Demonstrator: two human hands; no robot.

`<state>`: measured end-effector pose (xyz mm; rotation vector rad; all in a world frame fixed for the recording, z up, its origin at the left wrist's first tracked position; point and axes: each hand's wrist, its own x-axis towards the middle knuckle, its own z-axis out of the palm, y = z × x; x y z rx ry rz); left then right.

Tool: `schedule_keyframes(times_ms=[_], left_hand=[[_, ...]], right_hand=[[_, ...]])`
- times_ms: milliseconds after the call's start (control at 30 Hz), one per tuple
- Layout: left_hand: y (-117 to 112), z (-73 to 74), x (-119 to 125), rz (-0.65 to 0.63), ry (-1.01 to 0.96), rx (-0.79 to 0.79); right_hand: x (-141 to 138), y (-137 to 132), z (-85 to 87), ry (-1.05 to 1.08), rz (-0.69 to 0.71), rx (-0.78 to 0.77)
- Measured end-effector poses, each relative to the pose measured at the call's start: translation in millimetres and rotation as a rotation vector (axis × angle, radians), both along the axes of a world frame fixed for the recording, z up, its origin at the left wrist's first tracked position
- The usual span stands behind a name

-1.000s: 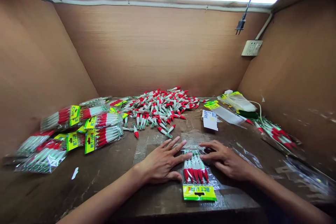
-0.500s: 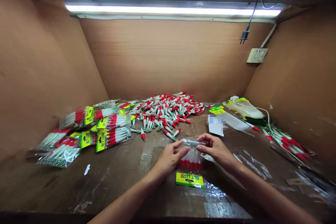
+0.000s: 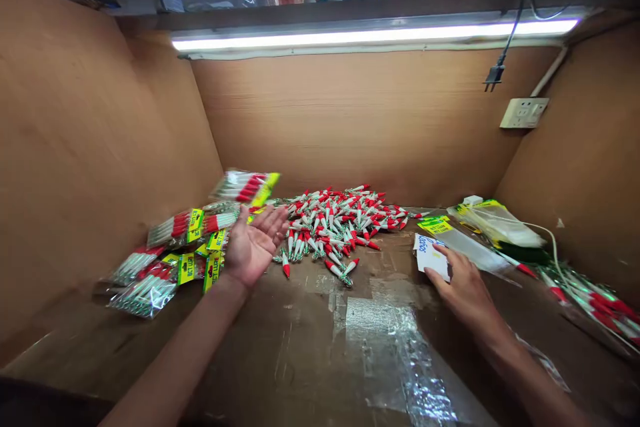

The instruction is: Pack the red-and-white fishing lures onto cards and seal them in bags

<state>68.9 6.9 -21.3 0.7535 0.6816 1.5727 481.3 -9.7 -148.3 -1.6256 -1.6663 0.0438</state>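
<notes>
My left hand (image 3: 254, 245) is open, palm up and fingers spread, with nothing in it. Just above its fingertips a clear packet of red-and-white fishing lures (image 3: 246, 187) with a yellow-green header hangs in the air, blurred and apart from the hand. Below and left of it lies a pile of similar lure packets (image 3: 186, 268). At the right, my right hand (image 3: 459, 278) has its thumb and fingers closed on the edge of a white card (image 3: 431, 257) with blue writing; the card lies against the table. Part of the card is hidden under the fingers.
A heap of loose lures (image 3: 335, 217) lies at the back middle. Clear header bags (image 3: 500, 223) and more lures (image 3: 595, 303) lie at the right. Clear tape (image 3: 380, 317) covers part of the table (image 3: 250, 360). A plug (image 3: 494, 75) dangles near a wall socket (image 3: 524, 112).
The lure packet that both hands held in front has left them and is now above the packet pile. My left hand moved left and opened; my right hand moved right onto the card.
</notes>
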Motion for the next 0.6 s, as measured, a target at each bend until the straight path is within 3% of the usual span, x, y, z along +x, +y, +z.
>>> schedule_keyframes(times_ms=[67,167,267,367,433,500,567,600], left_hand=[[3.7,-12.8,4.2,-0.101,0.14,-0.061],[0.3,-51.4,34.7,-0.191,0.604,-0.035],[-14.1,-81.9,67.1,-0.253,1.124,0.329],[-36.3,-92.4,83.7,-0.226,1.466,0.737],[-50.6,-92.8,86.1,-0.129,1.635,0.893],[-61.3,-92.5,84.6,-0.057,1.736,0.943],[-66.9,-93.8,81.1,-0.057,1.782,0.894],[-67.7,-95.0,79.0,-0.077,1.792,0.835]], right_hand=[[5.0,5.9,-11.1,-0.216,-0.103,-0.035],[3.9,11.1,-21.9,-0.39,-0.18,-0.176],[7.7,12.8,-11.8,-0.365,-0.18,-0.299],[7.9,4.4,11.4,-0.1,-0.179,-0.269],[-4.6,-9.6,21.5,0.216,-0.003,-0.306],[-26.2,-27.6,22.8,0.517,0.259,-0.509],[-49.6,-40.8,20.6,0.6,0.451,-0.704],[-60.0,-42.7,21.4,0.554,0.494,-0.711]])
